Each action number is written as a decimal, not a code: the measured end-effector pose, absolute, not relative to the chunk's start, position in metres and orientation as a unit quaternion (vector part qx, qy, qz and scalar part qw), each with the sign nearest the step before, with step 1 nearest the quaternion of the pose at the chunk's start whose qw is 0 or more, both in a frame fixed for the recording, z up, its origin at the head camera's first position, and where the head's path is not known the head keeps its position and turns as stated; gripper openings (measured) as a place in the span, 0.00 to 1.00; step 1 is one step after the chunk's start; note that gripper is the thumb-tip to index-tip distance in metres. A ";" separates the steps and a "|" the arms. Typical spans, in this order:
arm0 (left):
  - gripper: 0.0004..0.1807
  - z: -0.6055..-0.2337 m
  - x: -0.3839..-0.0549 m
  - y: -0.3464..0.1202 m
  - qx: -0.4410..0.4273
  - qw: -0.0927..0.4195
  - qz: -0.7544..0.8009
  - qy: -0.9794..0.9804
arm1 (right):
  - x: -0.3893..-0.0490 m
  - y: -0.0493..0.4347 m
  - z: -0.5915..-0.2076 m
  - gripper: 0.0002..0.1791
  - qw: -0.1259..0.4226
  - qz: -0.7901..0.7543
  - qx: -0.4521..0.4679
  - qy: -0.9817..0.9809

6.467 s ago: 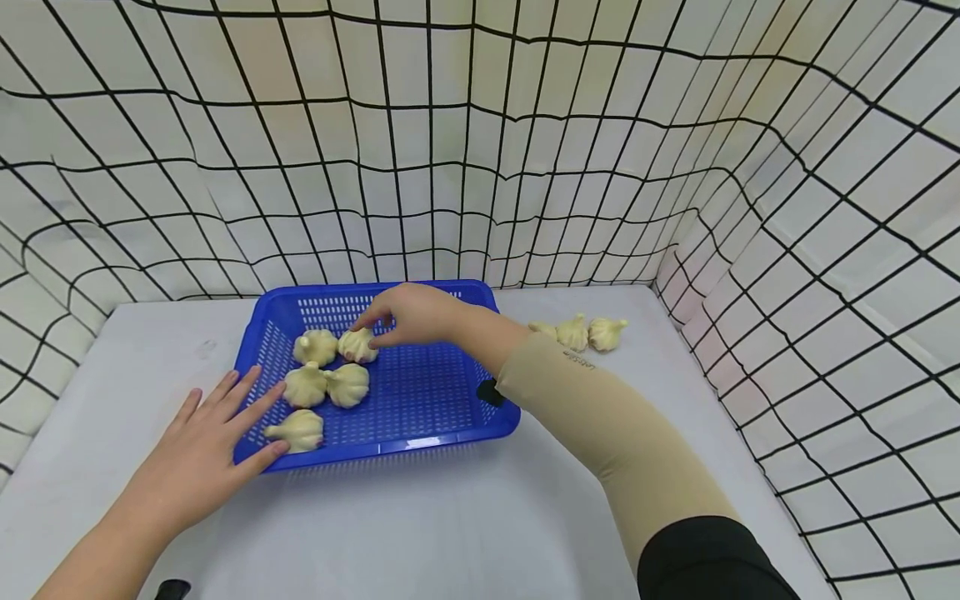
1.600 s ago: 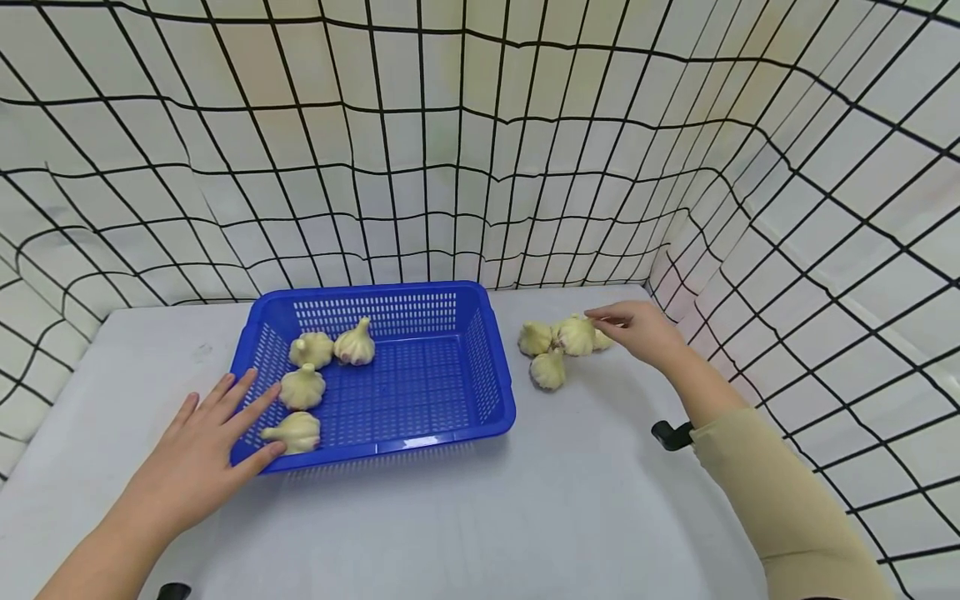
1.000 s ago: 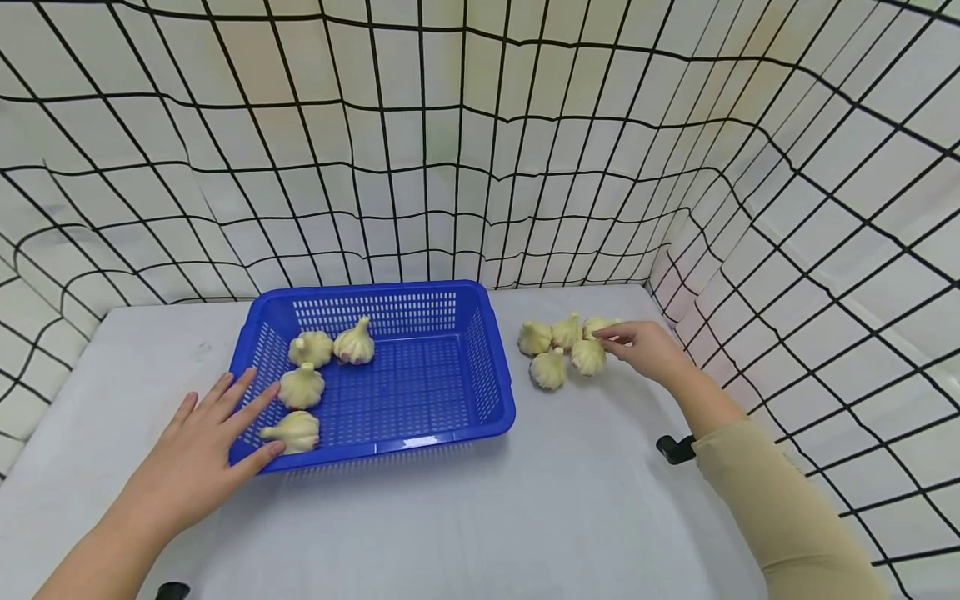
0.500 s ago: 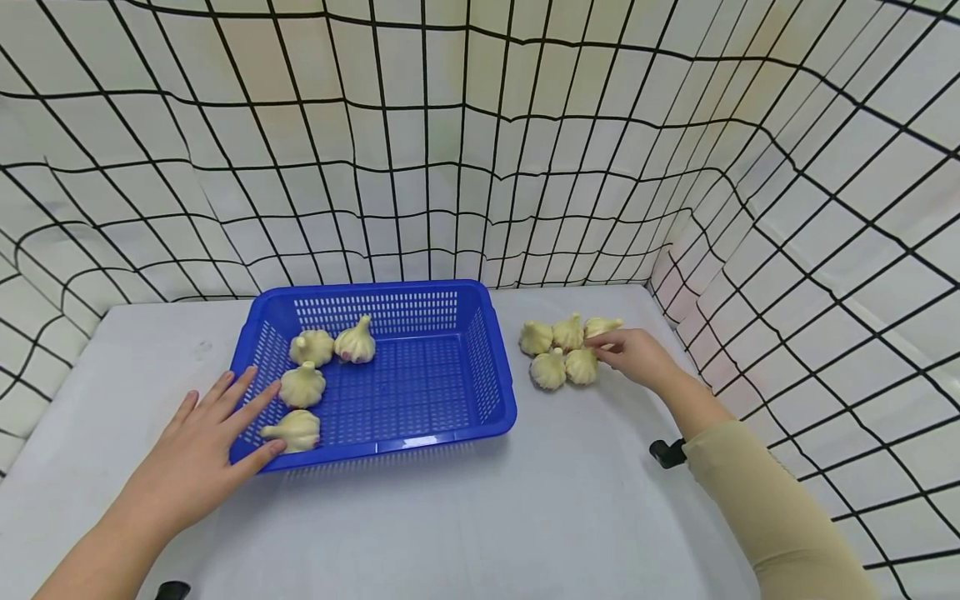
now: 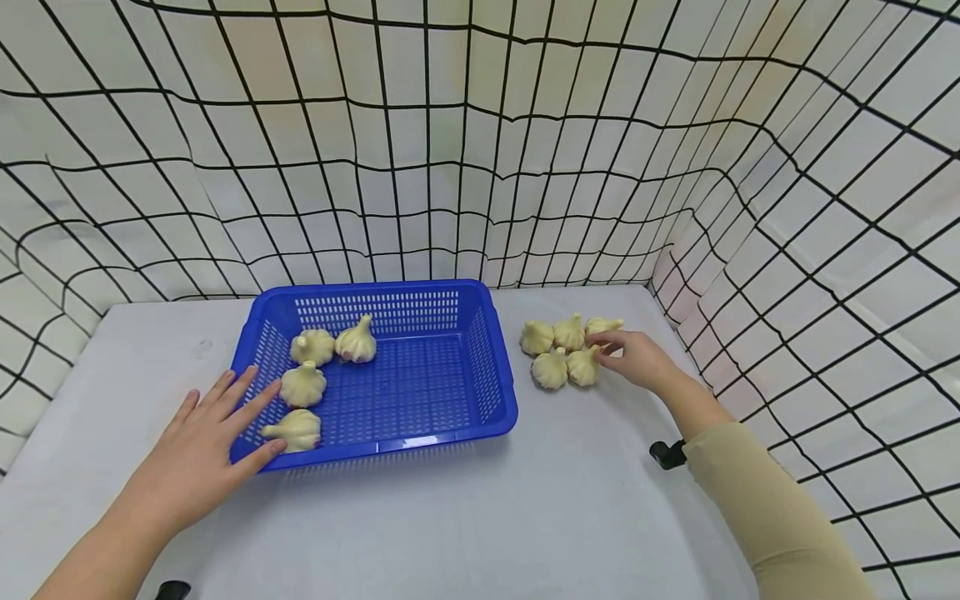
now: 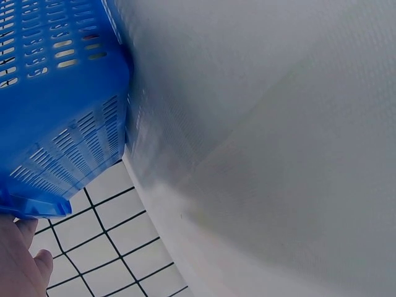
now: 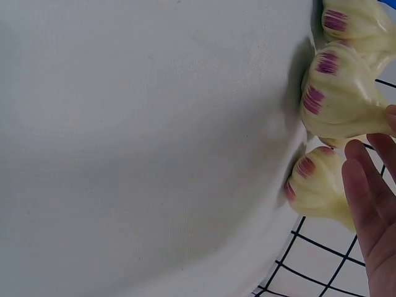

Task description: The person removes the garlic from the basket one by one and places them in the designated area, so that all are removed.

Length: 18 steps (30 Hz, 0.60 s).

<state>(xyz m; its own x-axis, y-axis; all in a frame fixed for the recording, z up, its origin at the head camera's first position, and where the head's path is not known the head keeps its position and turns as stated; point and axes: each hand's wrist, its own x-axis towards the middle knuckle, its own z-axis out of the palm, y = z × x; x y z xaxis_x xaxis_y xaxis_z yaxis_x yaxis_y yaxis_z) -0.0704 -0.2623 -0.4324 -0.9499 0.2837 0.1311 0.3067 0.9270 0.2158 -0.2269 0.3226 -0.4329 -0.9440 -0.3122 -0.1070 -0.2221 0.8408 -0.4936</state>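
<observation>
My left hand [image 5: 202, 450] lies with spread fingers over the left rim of a blue plastic basket [image 5: 442, 444]. Inside the basket, along its left and back, are several pale garlic bulbs [image 5: 302, 385]. Right of the basket, more garlic bulbs stand in two close rows on the table, three behind and two in front. My right hand [image 5: 637, 360] is at the front-right garlic bulb [image 5: 582, 367], fingertips around its stem. In the right wrist view its fingers [image 7: 365, 185] are extended and apart beside that purple-streaked bulb [image 7: 340, 93], the thumb tip overlapping the stem end.
A white cloth covers the table [image 5: 450, 525]. Black netting [image 5: 427, 192] over white sheeting rises at the back and both sides, close to the right arm. A black wrist-camera piece [image 5: 666, 454] sticks out under the right wrist.
Earlier my right hand was in the basket; one bulb from there now stands on the table. It moved the front-right bulb forward and left into line, then its fingers loosened. Left hand stayed put.
</observation>
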 end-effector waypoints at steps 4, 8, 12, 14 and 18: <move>0.45 -0.432 -0.070 -0.262 -0.150 0.050 -0.118 -0.980 | -0.228 0.324 -0.435 0.21 0.085 -0.248 -0.150 0.953; 0.45 -0.432 -0.070 -0.262 -0.150 0.051 -0.116 -0.980 | -0.227 0.326 -0.433 0.22 0.078 -0.245 -0.155 0.954; 0.45 -0.433 -0.070 -0.262 -0.150 0.052 -0.116 -0.980 | -0.228 0.327 -0.427 0.22 0.075 -0.244 -0.151 0.955; 0.45 -0.433 -0.070 -0.262 -0.150 0.052 -0.116 -0.981 | -0.229 0.327 -0.423 0.22 0.074 -0.243 -0.150 0.955; 0.45 -0.432 -0.070 -0.261 -0.150 0.051 -0.116 -0.981 | -0.231 0.327 -0.416 0.22 0.074 -0.248 -0.154 0.954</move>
<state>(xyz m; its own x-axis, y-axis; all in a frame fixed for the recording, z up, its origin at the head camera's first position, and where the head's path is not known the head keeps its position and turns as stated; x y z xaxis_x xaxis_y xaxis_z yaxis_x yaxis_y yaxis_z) -0.0700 -0.2614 -0.4321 -0.9498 0.2826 0.1343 0.3061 0.9280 0.2122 -0.2310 0.3274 -0.4158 -0.9414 -0.3310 -0.0649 -0.2576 0.8298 -0.4951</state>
